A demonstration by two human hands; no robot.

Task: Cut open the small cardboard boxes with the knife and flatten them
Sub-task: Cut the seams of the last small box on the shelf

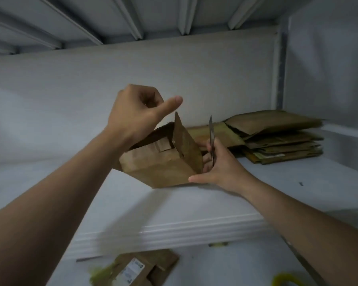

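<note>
The left hand (136, 112) hovers just above the box (159, 168), its fingers curled on nothing and the thumb out. The box sits open on the shelf (277, 182) with one flap upright. At its right side, the right hand (223, 168) grips the knife (211, 133) blade up, thumb touching the box. A cardboard stack (277, 139) lies farther right.

One left hand (136, 114), one right hand (221, 170), one open box (159, 168), one knife (211, 131), one flattened cardboard stack (281, 141)
</note>
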